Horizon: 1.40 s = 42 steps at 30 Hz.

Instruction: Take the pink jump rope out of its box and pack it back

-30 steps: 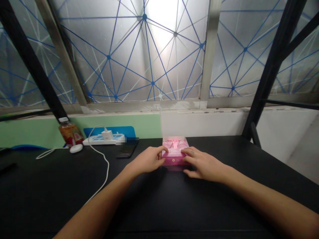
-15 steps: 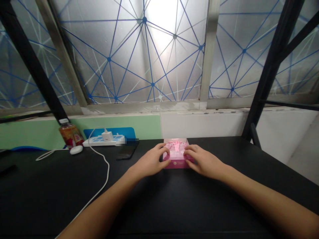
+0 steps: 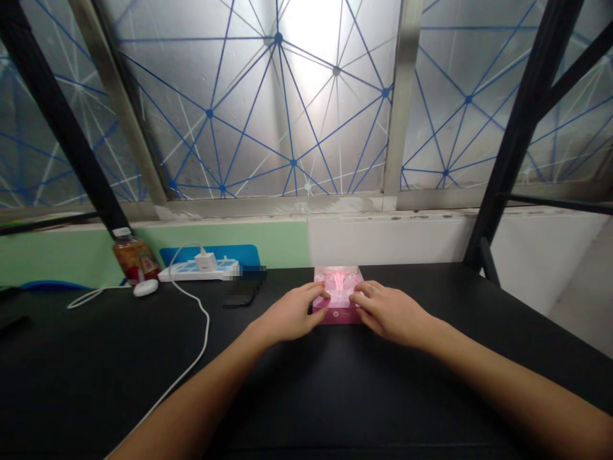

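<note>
A small pink box (image 3: 336,315) with a see-through top rests on the black table, close to the wall. Light-pink contents show through the top, but I cannot make out their kind. My left hand (image 3: 299,312) holds the box's left side, its fingers bent over the top edge and its thumb at the front corner. On the right side, my right hand (image 3: 385,310) grips the box with curled fingers on the top edge and the front right corner.
To the left lie a dark phone (image 3: 243,287), a white power strip (image 3: 184,271) with a charger (image 3: 205,260), and a white rounded case (image 3: 145,287). A drink bottle (image 3: 135,259) stands behind them. A white cable (image 3: 205,332) runs past my left forearm.
The fingers of my right hand have moved slightly left and closed in further over the box's edge. My left fingers have shifted a little over the top. The box stays in place.
</note>
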### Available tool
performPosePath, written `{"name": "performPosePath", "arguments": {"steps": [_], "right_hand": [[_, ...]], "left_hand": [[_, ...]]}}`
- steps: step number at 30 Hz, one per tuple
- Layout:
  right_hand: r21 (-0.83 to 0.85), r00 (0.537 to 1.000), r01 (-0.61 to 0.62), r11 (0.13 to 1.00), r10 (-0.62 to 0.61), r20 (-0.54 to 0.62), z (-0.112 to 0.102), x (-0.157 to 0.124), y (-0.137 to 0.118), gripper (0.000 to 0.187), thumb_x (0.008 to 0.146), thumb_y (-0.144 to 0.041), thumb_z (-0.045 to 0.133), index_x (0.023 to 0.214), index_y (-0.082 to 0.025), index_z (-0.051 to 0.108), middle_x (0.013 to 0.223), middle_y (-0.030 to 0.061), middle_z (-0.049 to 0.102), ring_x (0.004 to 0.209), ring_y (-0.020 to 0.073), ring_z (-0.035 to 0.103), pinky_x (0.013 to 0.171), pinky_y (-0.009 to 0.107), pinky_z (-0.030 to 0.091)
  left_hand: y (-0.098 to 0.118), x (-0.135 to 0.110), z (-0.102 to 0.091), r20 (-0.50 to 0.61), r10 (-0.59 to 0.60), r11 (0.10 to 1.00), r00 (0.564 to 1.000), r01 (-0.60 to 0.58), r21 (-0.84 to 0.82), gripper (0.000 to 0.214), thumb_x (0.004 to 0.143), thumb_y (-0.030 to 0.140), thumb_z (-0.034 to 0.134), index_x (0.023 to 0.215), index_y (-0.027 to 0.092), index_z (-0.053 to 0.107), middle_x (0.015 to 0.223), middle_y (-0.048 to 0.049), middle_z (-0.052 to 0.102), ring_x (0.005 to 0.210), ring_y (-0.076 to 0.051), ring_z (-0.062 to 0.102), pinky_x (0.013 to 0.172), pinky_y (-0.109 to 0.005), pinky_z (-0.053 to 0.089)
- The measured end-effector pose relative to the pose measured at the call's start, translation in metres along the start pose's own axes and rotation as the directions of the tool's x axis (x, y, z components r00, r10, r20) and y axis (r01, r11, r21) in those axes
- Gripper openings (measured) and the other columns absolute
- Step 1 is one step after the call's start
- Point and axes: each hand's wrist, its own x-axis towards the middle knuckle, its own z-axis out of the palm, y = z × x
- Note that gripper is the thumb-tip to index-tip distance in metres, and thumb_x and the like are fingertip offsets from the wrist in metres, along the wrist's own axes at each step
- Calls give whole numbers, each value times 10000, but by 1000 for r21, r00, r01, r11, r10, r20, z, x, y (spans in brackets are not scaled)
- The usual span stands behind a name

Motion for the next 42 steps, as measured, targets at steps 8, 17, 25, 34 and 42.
{"name": "performPosePath", "arguments": {"steps": [8, 17, 25, 34, 42], "right_hand": [[78, 1000, -21, 997, 22, -4, -2, -3, 2, 264, 911, -217, 507, 1167, -206, 568, 1170, 125, 576, 1112, 276, 524, 881, 426, 493], [210, 992, -107, 972, 118, -41, 1, -1, -4, 258, 889, -166, 514, 1133, -208, 587, 1162, 101, 588, 1115, 256, 524, 945, 415, 471], [348, 995, -72, 935, 46, 84, -8, -7, 14, 462, 839, -87, 511, 1273, -239, 558, 1316, 84, 536, 1193, 233, 510, 1014, 388, 430], [99, 989, -138, 985, 131, 73, -2, 1, 3, 244, 995, -284, 411, 1109, -196, 607, 1135, 114, 635, 1002, 249, 607, 865, 377, 476], [126, 984, -165, 978, 153, 95, -14, 2, -3, 348, 955, -389, 515, 1236, -186, 549, 1186, 131, 613, 1044, 260, 594, 873, 375, 481]], "left_hand": [[-3, 0, 2, 0, 7, 1000, 1000, -7, 27, 282, 862, 191, 532, 1128, 215, 623, 1252, -80, 624, 1180, -261, 563, 1005, -375, 428], [-6, -1, 0, 17, -1, 1000, 1000, 1, 12, 435, 753, 86, 522, 1161, 203, 620, 1352, -84, 573, 1241, -267, 529, 1042, -372, 411], [-8, 0, -2, 29, 7, 1000, 1000, -8, 24, 378, 818, 144, 531, 1177, 215, 627, 1363, -63, 573, 1235, -247, 537, 1048, -359, 407], [1, 2, -3, 20, 34, 999, 999, -34, -6, 273, 911, 255, 539, 1161, 203, 636, 1330, -70, 602, 1212, -221, 557, 1038, -320, 400], [4, -2, -15, 37, 14, 998, 999, -12, -57, 270, 989, 327, 438, 1097, 214, 658, 1285, -48, 631, 1193, -216, 563, 1001, -315, 410]]}}
